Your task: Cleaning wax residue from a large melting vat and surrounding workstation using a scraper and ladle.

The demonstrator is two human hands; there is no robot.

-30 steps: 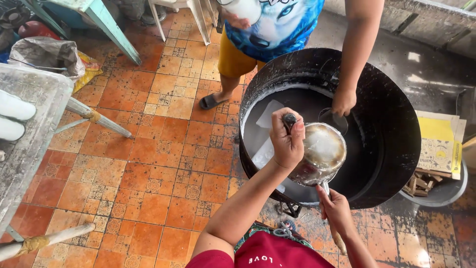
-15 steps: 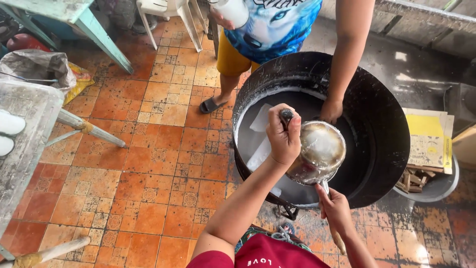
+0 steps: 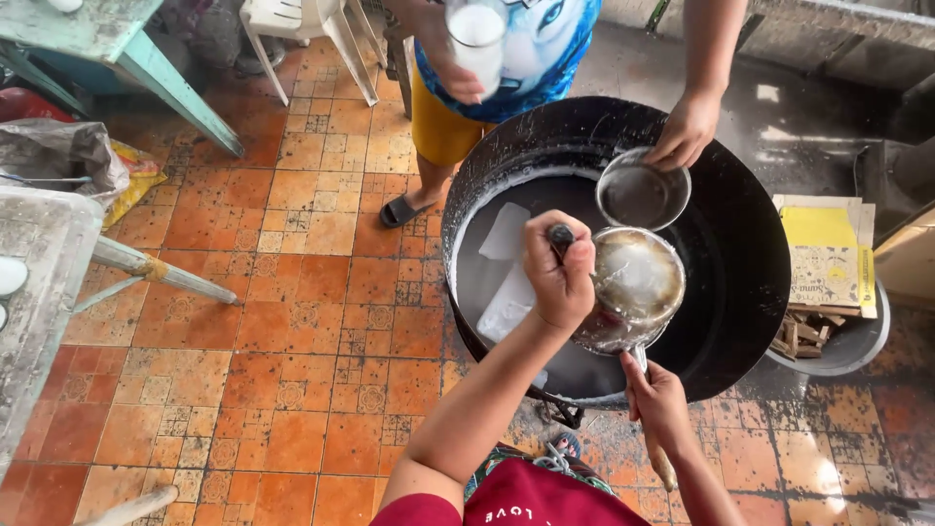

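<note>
Nearest the camera, the right hand [image 3: 658, 401] is gripping the long handle [image 3: 651, 421] of a metal ladle [image 3: 631, 288], fingers wrapped tightly around the handle just below the ladle bowl. The wooden end of the handle is projecting past the hand toward the tiled floor [image 3: 292, 321]. Slightly further out, the left hand [image 3: 559, 273] is closing in a fist around a dark-tipped utensil [image 3: 560, 234], fingers pressed together around its shaft, directly beside the ladle bowl's left rim. What the utensil's lower end is doing cannot be told, since the hand is covering it.

The ladle bowl is hanging over the near half of a large black wok [image 3: 750, 282], which is holding a shallow pale liquid with two whitish slabs [image 3: 506, 263] lying in it, left of the ladle.

Beyond the ladle, another person's hand [image 3: 685, 129] is holding a small metal bowl [image 3: 643, 191] by its far rim, over the wok and just beside the ladle. That person's other hand is holding a cup of white liquid [image 3: 477, 39] above the wok's far edge.

A plastic chair [image 3: 307, 29] is standing at the far left.
</note>
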